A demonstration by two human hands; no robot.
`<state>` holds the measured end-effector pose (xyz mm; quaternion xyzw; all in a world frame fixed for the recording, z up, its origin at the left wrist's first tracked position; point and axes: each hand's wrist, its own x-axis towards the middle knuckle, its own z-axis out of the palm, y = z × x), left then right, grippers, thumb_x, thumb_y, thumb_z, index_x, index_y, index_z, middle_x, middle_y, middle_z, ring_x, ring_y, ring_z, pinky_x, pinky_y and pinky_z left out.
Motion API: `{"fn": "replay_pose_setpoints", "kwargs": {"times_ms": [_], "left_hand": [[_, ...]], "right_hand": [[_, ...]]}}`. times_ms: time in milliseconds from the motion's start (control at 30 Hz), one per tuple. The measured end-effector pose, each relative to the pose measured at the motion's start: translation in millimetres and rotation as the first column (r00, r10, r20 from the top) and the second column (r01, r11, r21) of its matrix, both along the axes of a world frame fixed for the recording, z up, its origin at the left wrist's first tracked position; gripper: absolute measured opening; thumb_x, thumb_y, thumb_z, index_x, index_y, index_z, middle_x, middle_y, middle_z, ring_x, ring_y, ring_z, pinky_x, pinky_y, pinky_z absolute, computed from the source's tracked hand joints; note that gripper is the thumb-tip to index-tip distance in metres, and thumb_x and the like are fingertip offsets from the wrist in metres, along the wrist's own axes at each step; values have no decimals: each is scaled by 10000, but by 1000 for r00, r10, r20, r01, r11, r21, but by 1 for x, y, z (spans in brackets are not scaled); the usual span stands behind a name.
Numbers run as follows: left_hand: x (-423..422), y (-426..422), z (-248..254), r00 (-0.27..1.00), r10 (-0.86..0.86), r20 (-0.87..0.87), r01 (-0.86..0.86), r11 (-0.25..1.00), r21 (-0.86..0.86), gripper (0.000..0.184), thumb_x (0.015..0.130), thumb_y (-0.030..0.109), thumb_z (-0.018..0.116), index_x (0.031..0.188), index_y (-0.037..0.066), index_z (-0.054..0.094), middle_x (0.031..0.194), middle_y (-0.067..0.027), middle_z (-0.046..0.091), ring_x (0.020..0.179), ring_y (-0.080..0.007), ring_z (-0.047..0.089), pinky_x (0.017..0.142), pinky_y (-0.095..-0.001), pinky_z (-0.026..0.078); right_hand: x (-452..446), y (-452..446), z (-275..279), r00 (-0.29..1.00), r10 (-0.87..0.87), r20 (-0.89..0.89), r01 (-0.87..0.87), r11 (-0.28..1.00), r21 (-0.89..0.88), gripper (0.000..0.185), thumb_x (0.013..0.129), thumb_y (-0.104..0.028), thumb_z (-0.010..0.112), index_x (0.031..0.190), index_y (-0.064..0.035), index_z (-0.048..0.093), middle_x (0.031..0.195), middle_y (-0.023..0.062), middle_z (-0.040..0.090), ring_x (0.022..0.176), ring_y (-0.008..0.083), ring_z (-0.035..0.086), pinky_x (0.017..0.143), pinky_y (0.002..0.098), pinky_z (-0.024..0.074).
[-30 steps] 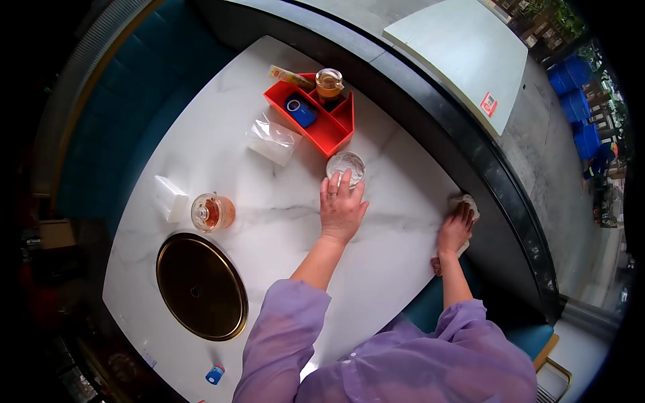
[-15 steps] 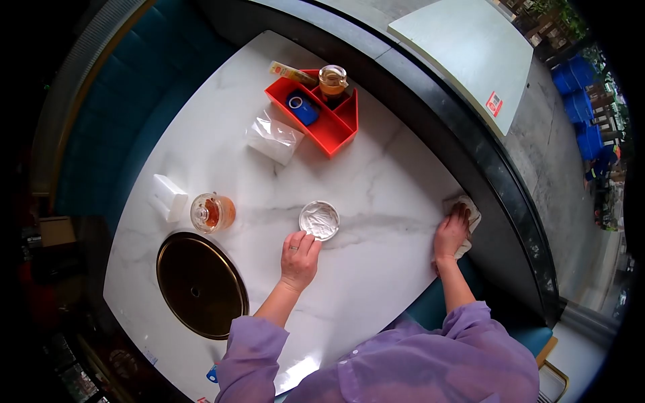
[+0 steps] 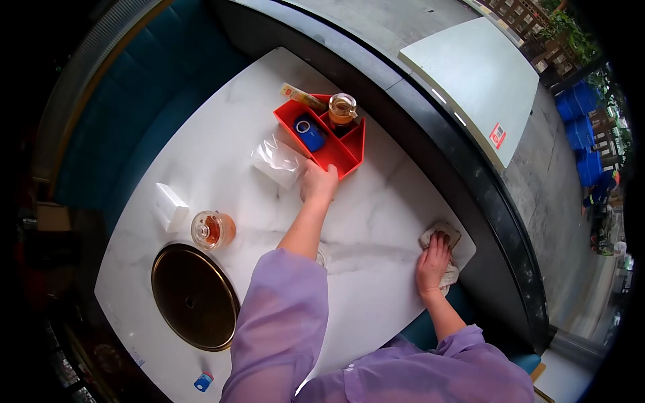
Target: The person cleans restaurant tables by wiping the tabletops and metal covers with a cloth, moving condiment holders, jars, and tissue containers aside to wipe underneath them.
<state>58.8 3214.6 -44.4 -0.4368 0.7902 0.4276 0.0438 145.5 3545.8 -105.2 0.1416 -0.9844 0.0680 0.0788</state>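
At the near corner of a red divided organizer box (image 3: pixel 346 161), my left hand (image 3: pixel 319 181) has its fingers closed on the rim. The box holds a dark blue item with a ring on it (image 3: pixel 309 133), a glass jar of amber liquid (image 3: pixel 342 111) and a yellowish packet (image 3: pixel 302 96). A clear plastic pack of white tissues (image 3: pixel 277 161) lies against the box, beside my left hand. Near the table's right corner, my right hand (image 3: pixel 433 265) presses on a crumpled beige cloth (image 3: pixel 443 235). My left forearm hides nearly all of the small round white dish (image 3: pixel 321 257).
Left on the marble table (image 3: pixel 376 289) are a glass pot of amber liquid (image 3: pixel 213 230), a white block-shaped holder (image 3: pixel 172 207) and a dark, gold-rimmed round plate (image 3: pixel 195 297). A small blue item (image 3: pixel 203 381) lies near the front edge. A dark ledge (image 3: pixel 470 161) borders the right side.
My left hand has left the white dish and moved forward to the red box, taking hold of its corner. My right hand and the cloth have shifted slightly inward along the table.
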Motion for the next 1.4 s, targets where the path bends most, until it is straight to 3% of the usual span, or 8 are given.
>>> {"fn": "replay_pose_setpoints", "kwargs": {"times_ms": [433, 633, 800, 900, 1100, 1200, 1300, 1400], "left_hand": [[73, -20, 44, 945, -274, -179, 215, 932, -291, 290, 854, 158, 439, 1081, -22, 451, 833, -281, 617, 772, -456, 588, 689, -531, 460], [186, -30, 102, 936, -186, -298, 161, 981, -107, 348, 880, 86, 430, 1211, -24, 432, 845, -237, 624, 740, -408, 609, 625, -438, 473], [276, -19, 120, 956, -115, -270, 60, 978, -201, 403, 878, 66, 428, 1254, -74, 393, 930, -235, 616, 767, -380, 623, 653, -397, 484], [315, -2, 120, 973, -46, -228, -2, 979, -203, 406, 878, 54, 418, 1259, -84, 387, 951, -234, 615, 799, -369, 625, 683, -380, 483], [354, 26, 110, 977, 113, -181, -138, 982, -129, 402, 887, 50, 404, 1263, -88, 385, 987, -231, 614, 849, -348, 625, 727, -367, 476], [379, 26, 81, 960, 154, -236, -170, 984, -49, 347, 914, 61, 383, 1240, -56, 410, 905, -103, 579, 516, -115, 493, 457, -228, 405], [390, 28, 76, 953, 61, -298, -100, 988, -117, 337, 924, 80, 385, 1235, -47, 412, 855, -81, 563, 412, -58, 381, 347, -201, 287], [394, 35, 93, 964, 161, -211, -156, 987, 41, 405, 889, 53, 395, 1269, -87, 389, 1060, -234, 589, 917, -336, 601, 788, -349, 464]], "right_hand": [[-48, -20, 26, 986, 158, 60, -112, 879, -464, 399, 783, 79, 490, 1156, -26, 588, 1185, 140, 576, 1122, 321, 498, 974, 371, 378], [-127, -138, 62, 988, -44, 147, 153, 330, -932, 313, 880, 5, 441, 1149, -16, 600, 1182, 108, 589, 1107, 244, 522, 963, 320, 401], [-207, -299, 61, 985, 99, -142, -170, 703, -690, 415, 896, -207, 496, 1279, -46, 485, 1303, 179, 478, 1123, 369, 448, 973, 428, 370], [-210, -358, 5, 965, 250, 78, -237, 959, -154, 484, 914, -356, 407, 1354, -156, 388, 1408, 103, 358, 1269, 328, 331, 1037, 461, 281], [-200, -325, -23, 991, 103, -91, -121, 967, -225, 460, 904, -335, 408, 1313, -125, 420, 1386, 84, 382, 1292, 294, 309, 1060, 469, 233], [-171, -253, -17, 988, -3, -152, -25, 982, -185, 428, 871, -276, 488, 1260, -100, 458, 1365, 117, 399, 1275, 310, 332, 1063, 469, 250], [-126, -160, -13, 980, -90, -180, 66, 989, -136, 456, 863, -267, 487, 1284, -97, 449, 1347, 110, 420, 1251, 310, 365, 1044, 469, 274], [-76, -54, -13, 958, -217, -189, 211, 976, -54, 477, 859, -248, 484, 1310, -97, 438, 1333, 98, 448, 1228, 303, 406, 1028, 467, 296]]}}
